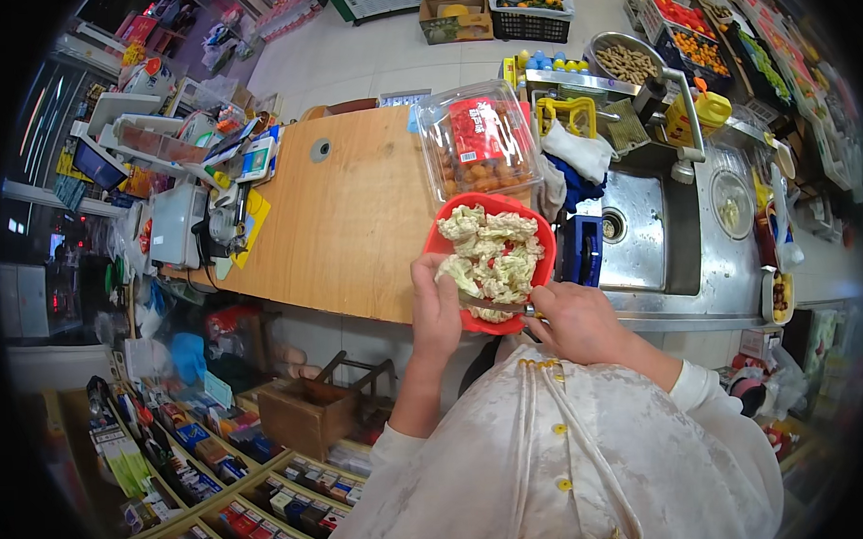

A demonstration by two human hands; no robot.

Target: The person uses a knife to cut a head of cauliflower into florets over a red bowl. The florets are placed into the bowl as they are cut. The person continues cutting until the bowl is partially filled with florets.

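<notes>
Pale cauliflower florets (505, 242) fill a red plastic basin (544, 265) at the near edge of the wooden table. My left hand (436, 298) grips one cauliflower piece (459, 274) over the basin's left side. In my right hand (579, 318) is the handle of a knife, whose blade (486, 304) points left across the basin, its tip close to the held piece. Whether the blade touches that piece I cannot tell. Just beyond the basin, a clear plastic clamshell box (478, 136) with a red label holds small round brown items.
A stainless steel sink (633, 227) lies to the right, with cloths (577, 157) and a blue container (583, 250) by its left edge. Peanuts fill a metal bowl (624, 59) behind it. The wooden table (351, 208) stretches left towards a cluttered counter. Below it stands a wooden drawer (308, 409).
</notes>
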